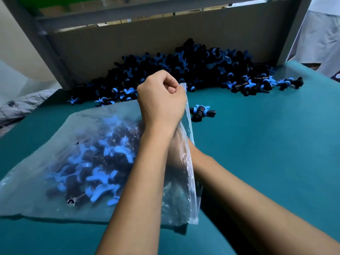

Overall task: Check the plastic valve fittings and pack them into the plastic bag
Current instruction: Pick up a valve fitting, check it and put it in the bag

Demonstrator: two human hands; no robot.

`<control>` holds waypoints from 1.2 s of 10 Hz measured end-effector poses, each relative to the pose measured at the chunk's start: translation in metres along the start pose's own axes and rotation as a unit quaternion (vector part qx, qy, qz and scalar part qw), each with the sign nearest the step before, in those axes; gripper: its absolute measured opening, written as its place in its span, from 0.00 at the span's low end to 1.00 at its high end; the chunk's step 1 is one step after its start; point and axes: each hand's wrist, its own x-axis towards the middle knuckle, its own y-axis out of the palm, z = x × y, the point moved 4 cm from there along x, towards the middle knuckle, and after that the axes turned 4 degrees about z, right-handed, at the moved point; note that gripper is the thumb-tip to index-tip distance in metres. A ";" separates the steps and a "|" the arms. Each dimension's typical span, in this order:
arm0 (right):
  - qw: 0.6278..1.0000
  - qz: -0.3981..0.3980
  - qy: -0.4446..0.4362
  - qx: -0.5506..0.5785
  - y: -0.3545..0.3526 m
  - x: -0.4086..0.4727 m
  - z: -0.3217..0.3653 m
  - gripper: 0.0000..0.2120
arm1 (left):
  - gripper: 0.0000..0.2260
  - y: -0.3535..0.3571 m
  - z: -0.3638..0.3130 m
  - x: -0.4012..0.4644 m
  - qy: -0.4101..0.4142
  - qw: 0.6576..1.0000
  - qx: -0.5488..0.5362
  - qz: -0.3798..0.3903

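A clear plastic bag (46, 173) lies on the teal table, partly filled with black valve fittings with blue handles (103, 170). My left hand (161, 96) pinches the bag's upper rim and lifts the mouth open. My right hand (177, 150) reaches inside the bag's mouth; it is blurred by the plastic and partly hidden behind my left forearm, so what its fingers hold is unclear. A large heap of loose fittings (193, 70) lies at the back of the table. One single fitting (200, 112) lies just right of my left hand.
A cardboard wall (128, 39) stands behind the heap, inside a grey metal frame (46, 50). The teal table top (266, 144) stretches to the right. Pale cloth (318, 34) hangs at the far right, and grey fabric (22, 105) lies off the table's left edge.
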 end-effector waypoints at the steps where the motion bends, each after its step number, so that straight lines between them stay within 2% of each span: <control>1: 0.987 -0.057 -0.051 -0.138 -0.019 0.006 0.010 0.25 | 0.03 0.004 0.004 -0.003 -0.026 0.999 -0.020 -0.018; 2: 0.964 -0.218 -0.022 -0.149 -0.062 0.012 -0.004 0.15 | 0.07 0.013 0.010 -0.008 -0.049 0.998 -0.039 -0.018; 3: 0.897 -0.195 0.113 -0.379 -0.094 0.021 -0.036 0.12 | 0.11 0.032 0.016 -0.016 -0.086 0.994 -0.059 0.042; 4: 0.871 -0.084 0.174 -0.452 -0.112 0.023 -0.061 0.18 | 0.10 0.053 0.019 -0.027 -0.156 0.966 -0.172 0.108; 5: 0.897 -0.096 0.128 -0.413 -0.124 0.019 -0.060 0.10 | 0.08 0.068 0.025 -0.035 -0.230 0.931 -0.242 0.149; 6: 0.914 -0.145 0.105 -0.365 -0.134 0.006 -0.056 0.07 | 0.04 0.074 0.040 -0.042 -0.265 0.929 -0.221 0.135; 7: 0.950 -0.221 0.115 -0.190 -0.146 -0.011 -0.059 0.09 | 0.05 0.077 0.055 -0.046 -0.284 0.935 -0.159 0.143; 8: 0.965 -0.237 0.107 0.026 -0.153 -0.028 -0.059 0.10 | 0.10 0.081 0.060 -0.050 -0.299 0.915 -0.205 0.179; 9: 0.968 -0.200 0.093 0.124 -0.152 -0.038 -0.057 0.11 | 0.10 0.084 0.055 -0.053 -0.307 0.878 -0.306 0.203; 10: 0.971 -0.180 0.087 0.134 -0.149 -0.038 -0.056 0.11 | 0.05 0.085 0.051 -0.056 -0.303 0.859 -0.347 0.222; 12: 0.981 -0.141 0.091 0.097 -0.147 -0.034 -0.055 0.08 | 0.07 0.084 0.053 -0.057 -0.294 0.862 -0.349 0.221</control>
